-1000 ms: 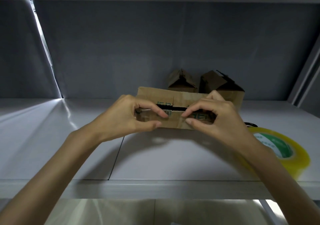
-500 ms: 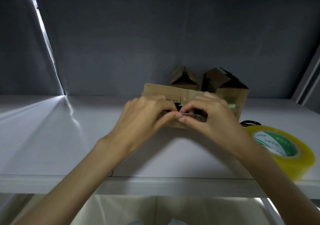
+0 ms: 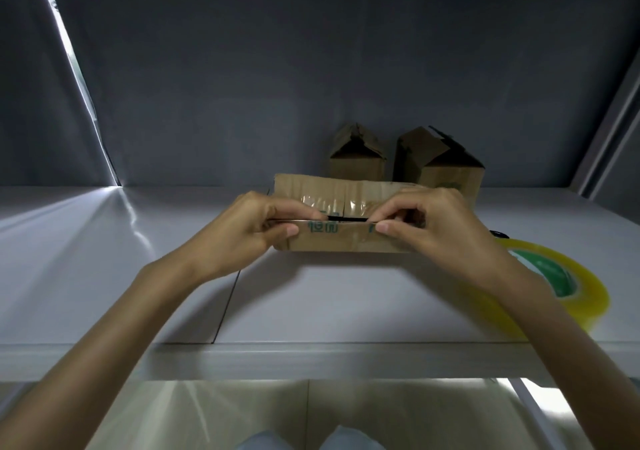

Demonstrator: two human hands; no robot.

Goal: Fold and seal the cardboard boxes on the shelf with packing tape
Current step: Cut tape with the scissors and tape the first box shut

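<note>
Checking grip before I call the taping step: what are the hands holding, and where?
Both hold the flat brown cardboard box by its near flap: left hand pinches the left end, right hand the right end. Nothing else is held.

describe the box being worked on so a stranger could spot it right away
On the white shelf, look front and centre, ahead of the two small boxes standing at the back wall. The flat box lies low and wide, gripped by the left hand and the right hand; unlike its neighbours, it carries shiny clear tape.
</note>
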